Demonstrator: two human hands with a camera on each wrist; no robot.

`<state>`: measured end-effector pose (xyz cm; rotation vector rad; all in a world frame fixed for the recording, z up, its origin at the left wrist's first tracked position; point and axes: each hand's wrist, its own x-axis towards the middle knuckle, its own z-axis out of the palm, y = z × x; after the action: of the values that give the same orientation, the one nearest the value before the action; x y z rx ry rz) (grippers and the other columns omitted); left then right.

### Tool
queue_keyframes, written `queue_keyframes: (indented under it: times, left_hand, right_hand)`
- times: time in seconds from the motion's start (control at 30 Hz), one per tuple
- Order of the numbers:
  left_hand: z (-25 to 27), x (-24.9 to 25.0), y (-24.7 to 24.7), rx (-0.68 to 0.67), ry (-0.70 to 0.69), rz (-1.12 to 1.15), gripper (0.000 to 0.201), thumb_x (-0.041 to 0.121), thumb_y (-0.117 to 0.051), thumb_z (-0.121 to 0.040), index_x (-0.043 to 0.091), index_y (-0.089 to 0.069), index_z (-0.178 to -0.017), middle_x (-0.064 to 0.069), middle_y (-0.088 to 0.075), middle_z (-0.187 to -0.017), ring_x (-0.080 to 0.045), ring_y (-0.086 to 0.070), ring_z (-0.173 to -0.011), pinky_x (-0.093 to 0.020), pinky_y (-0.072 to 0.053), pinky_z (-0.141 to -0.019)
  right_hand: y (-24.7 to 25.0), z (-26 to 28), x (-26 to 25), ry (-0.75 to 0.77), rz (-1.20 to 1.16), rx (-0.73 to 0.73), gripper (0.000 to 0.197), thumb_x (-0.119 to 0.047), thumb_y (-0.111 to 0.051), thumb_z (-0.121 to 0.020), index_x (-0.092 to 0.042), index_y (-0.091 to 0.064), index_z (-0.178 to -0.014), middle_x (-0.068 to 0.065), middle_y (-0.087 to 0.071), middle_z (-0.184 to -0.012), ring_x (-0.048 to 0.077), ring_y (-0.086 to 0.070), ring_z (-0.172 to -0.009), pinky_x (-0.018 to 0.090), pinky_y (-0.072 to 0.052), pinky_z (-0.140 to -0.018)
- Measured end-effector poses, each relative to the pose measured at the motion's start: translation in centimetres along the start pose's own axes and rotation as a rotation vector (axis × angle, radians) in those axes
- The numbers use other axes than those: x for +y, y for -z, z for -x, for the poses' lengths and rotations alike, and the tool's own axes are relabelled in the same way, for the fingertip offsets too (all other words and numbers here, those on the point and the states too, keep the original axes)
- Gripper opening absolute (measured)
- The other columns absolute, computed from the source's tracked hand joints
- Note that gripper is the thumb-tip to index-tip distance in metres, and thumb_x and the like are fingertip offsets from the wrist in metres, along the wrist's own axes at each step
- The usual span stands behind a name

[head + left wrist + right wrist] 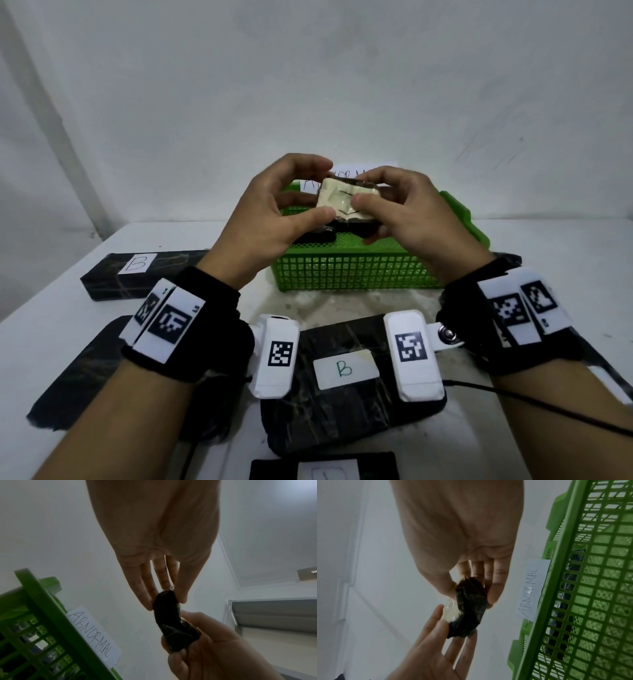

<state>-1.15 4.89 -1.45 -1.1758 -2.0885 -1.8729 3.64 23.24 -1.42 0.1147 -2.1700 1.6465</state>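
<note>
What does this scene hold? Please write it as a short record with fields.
held thing: small black-wrapped block with a cream face
left hand: pinches the block's left edge
right hand: pinches the block's right side
basket: green plastic mesh basket, bearing a paper label ABNORMAL
surface: white table, with a black slab labelled B near the wrists

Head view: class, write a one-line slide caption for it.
Above a green mesh basket, the left hand and right hand pinch a small black-wrapped piece, cream face up.

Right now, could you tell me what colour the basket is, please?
Green; the basket shows best in the right wrist view.
</note>
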Motion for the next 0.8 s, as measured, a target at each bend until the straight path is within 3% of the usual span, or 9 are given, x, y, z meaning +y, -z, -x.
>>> queue_keyframes:
  times: [0.1, 0.23, 0.37, 0.5, 0.6, 0.67, 0.8]
  left_hand:
    - [0.10, 0.20, -0.35, -0.005, 0.001, 0.024, 0.035, 0.001, -0.063, -0.091, 0.015, -0.059, -0.123, -0.003, -0.065, -0.119, -0.012, -0.068, -0.093, -0.025, -0.056, -0.076]
    - [-0.21, 0.02, -0.34, 0.010, 0.099, 0.136, 0.026, -0.001, -0.048, -0.099, 0.009, -0.060, -0.120, -0.004, -0.069, -0.110, -0.011, -0.069, -0.094, -0.024, -0.056, -0.079]
    - [-0.25, -0.26, 0.08, 0.001, 0.113, 0.157, 0.017, 0.000, -0.058, -0.095, 0.006, -0.063, -0.109, -0.010, -0.069, -0.100, -0.016, -0.069, -0.090, -0.031, -0.059, -0.080]
    - [-0.23, -0.27, -0.08, 0.031, 0.094, 0.138, 0.020, -0.001, -0.067, -0.088, 0.007, -0.062, -0.105, -0.004, -0.065, -0.091, -0.014, -0.067, -0.082, -0.030, -0.060, -0.077]
    - [-0.19, -0.14, -0.15, 0.033, 0.090, 0.146, 0.020, 0.000, -0.069, -0.086, 0.009, -0.060, -0.101, -0.004, -0.062, -0.089, -0.016, -0.065, -0.080, -0.026, -0.058, -0.072]
    - [-0.16, -0.08, 0.00, 0.025, 0.092, 0.154, 0.019, 0.000, -0.068, -0.087, 0.009, -0.059, -0.101, -0.004, -0.061, -0.090, -0.019, -0.064, -0.082, -0.028, -0.058, -0.073]
    - [-0.16, 0.18, 0.01, 0.027, 0.109, 0.170, 0.009, 0.001, -0.060, -0.094, 0.009, -0.058, -0.097, -0.006, -0.060, -0.092, -0.013, -0.062, -0.077, -0.027, -0.057, -0.071]
  right_hand:
    - [-0.09, -0.02, 0.09, 0.080, 0.097, 0.060, 0.010, -0.010, -0.066, -0.096, -0.018, -0.065, -0.102, 0.003, -0.075, -0.086, 0.010, -0.069, -0.068, 0.022, -0.052, -0.055]
    - [0.22, 0.09, 0.08, 0.118, 0.034, 0.032, 0.014, -0.010, -0.066, -0.097, -0.024, -0.064, -0.099, 0.005, -0.076, -0.096, 0.012, -0.072, -0.078, 0.025, -0.056, -0.059]
    - [0.17, 0.00, 0.45, 0.073, -0.015, 0.029, 0.018, -0.015, -0.067, -0.097, -0.019, -0.063, -0.114, 0.004, -0.072, -0.109, 0.015, -0.075, -0.090, 0.034, -0.063, -0.076]
    - [-0.19, -0.18, 0.62, -0.002, -0.027, 0.007, 0.019, -0.026, -0.059, -0.102, -0.021, -0.061, -0.120, -0.002, -0.072, -0.109, 0.010, -0.073, -0.093, 0.035, -0.061, -0.084]
    - [-0.02, 0.00, 0.52, -0.021, -0.046, -0.114, 0.044, -0.040, -0.065, -0.091, -0.024, -0.057, -0.131, -0.002, -0.069, -0.120, 0.010, -0.070, -0.104, 0.035, -0.059, -0.089]
    - [0.08, 0.08, 0.62, 0.009, -0.009, -0.139, 0.061, -0.040, -0.071, -0.079, -0.026, -0.055, -0.136, -0.001, -0.067, -0.125, 0.013, -0.070, -0.109, 0.034, -0.059, -0.089]
    - [-0.44, -0.04, 0.78, 0.074, -0.046, -0.030, 0.052, -0.027, -0.068, -0.076, -0.022, -0.058, -0.127, 0.002, -0.069, -0.112, 0.011, -0.073, -0.093, 0.025, -0.058, -0.075]
